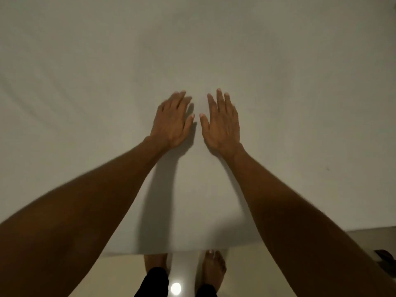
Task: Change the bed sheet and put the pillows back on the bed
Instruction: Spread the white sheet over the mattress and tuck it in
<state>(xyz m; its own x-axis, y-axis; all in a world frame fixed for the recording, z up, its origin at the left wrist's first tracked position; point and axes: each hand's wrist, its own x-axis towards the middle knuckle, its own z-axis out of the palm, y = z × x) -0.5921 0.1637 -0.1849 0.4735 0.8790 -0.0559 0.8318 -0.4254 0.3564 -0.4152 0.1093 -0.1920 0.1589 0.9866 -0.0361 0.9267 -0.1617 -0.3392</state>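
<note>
A white bed sheet (pixel 278 93) covers the bed and fills most of the head view. It lies mostly flat, with faint creases at the left. My left hand (pixel 173 121) and my right hand (pixel 220 123) rest palm down on the sheet side by side near the middle, fingers straight and pointing away from me. Their thumbs nearly touch. Neither hand holds anything. No pillows are in view.
The bed's near edge (pixel 184 248) runs across the bottom. Below it is a glossy pale floor (pixel 120 273) with my bare feet (pixel 214 269) and a light reflection (pixel 176 288). A dark object (pixel 384 255) lies on the floor at the right edge.
</note>
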